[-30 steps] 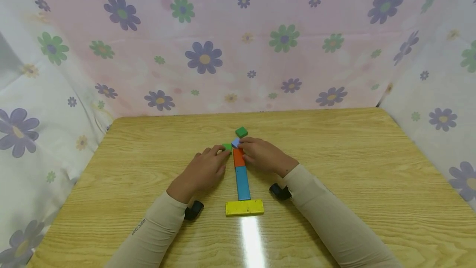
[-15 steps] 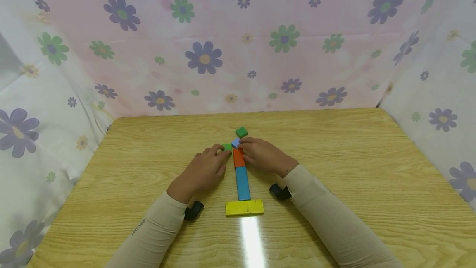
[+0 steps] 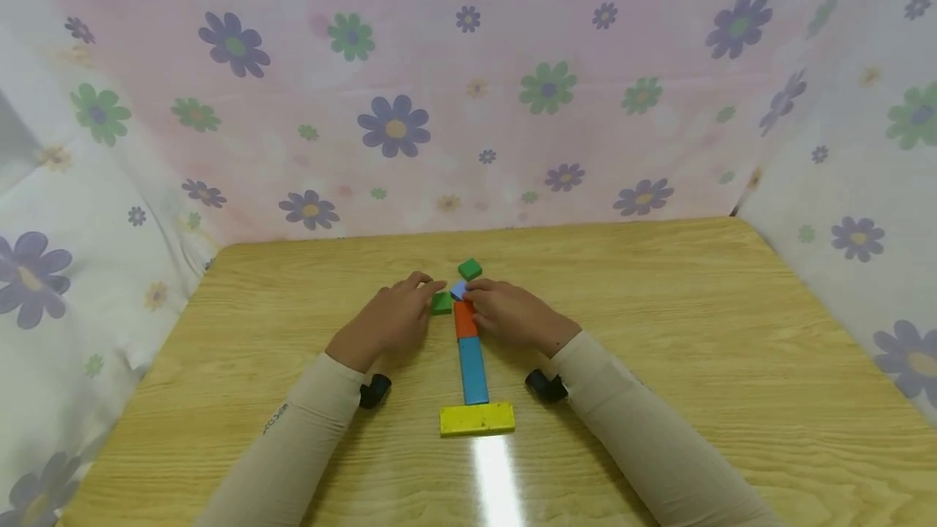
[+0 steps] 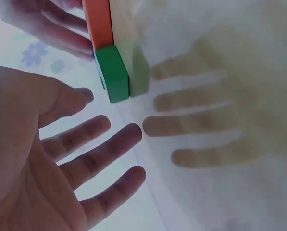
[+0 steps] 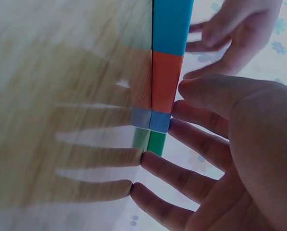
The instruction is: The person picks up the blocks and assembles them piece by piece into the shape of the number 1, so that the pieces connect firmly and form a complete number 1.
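In the head view, a line of wooden blocks runs away from me: a yellow block lies crosswise, then a blue block, an orange-red block and a light blue block. A green block sits left of the line's far end; another green block lies beyond it. My left hand hovers by the nearer green block, which stands clear of its spread fingers. With extended fingers, my right hand touches the light blue block, its thumb beside the orange-red one.
The wooden table is glossy and reflects the hands and a bright light strip. Flowered cloth hangs behind and at both sides. Black wrist cameras sit under both wrists, low over the tabletop.
The left hand has let go of the nearer green block and drawn slightly away to the left, fingers spread. The right hand stays at the light blue block. The head view has tilted slightly.
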Motion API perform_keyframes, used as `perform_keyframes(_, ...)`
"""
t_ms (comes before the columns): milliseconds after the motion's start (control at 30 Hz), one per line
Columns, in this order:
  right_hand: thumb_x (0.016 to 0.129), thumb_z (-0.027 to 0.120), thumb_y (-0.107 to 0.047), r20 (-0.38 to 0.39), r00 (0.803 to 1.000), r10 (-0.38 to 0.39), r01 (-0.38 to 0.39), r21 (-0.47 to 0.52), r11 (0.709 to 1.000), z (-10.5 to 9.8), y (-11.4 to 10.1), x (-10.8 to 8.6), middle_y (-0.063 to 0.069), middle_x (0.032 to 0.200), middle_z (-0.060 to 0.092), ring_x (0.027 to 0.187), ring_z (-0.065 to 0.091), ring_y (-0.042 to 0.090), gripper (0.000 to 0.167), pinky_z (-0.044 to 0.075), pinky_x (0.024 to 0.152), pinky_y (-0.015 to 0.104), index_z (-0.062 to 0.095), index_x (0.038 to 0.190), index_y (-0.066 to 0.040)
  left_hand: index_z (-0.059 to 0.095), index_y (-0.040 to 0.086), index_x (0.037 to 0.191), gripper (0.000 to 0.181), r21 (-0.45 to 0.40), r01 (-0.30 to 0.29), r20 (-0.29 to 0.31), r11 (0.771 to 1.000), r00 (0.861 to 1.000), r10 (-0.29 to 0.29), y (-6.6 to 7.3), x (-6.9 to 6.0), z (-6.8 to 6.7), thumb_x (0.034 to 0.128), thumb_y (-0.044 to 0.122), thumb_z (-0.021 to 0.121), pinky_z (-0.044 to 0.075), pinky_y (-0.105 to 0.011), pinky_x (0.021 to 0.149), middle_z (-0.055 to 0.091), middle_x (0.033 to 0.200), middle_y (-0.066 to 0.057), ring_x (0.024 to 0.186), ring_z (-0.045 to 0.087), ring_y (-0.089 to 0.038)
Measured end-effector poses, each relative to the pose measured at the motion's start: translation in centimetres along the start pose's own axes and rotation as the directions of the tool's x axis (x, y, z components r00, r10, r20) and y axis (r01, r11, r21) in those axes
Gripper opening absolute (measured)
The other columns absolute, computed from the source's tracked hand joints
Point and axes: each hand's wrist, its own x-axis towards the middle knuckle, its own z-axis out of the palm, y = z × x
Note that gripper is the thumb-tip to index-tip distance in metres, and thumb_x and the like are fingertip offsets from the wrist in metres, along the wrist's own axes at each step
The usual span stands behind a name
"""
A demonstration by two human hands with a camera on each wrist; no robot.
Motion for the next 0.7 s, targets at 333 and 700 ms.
perform_keyframes(333,0.104,0.054,-0.016,-0.017,1.0,-0.022,0.022,0.003,1.0,-0.8,-0.3,0.0,0.018,0.145,0.053,0.132,0.055,0.032,0.036,0.048,0.107,0.043,0.06,0.134,0.002,0.045,0.018,0.151,0.057,0.003,0.021,0.075,1.0,0.997,-0.021,-1.0,3.7,-1.1,0.0976,-0.001,0.051,0.047,-0.053,0.104,0.058,0.137,-0.011,0.118,0.06,-0.033)
perform_keyframes(700,0.104,0.053,-0.015,-0.01,1.0,-0.008,0.008,0.029,1.0,-0.4,-0.1,-0.1,0.019,0.146,0.053,0.133,0.055,0.032,0.036,0.048,0.106,0.042,0.059,0.135,0.002,0.037,0.03,0.156,0.054,0.034,-0.011,0.128,0.999,0.992,0.007,-1.0,5.4,-0.9,0.1065,0.009,0.044,0.05,-0.054,0.098,0.06,0.135,-0.012,0.117,0.06,-0.034)
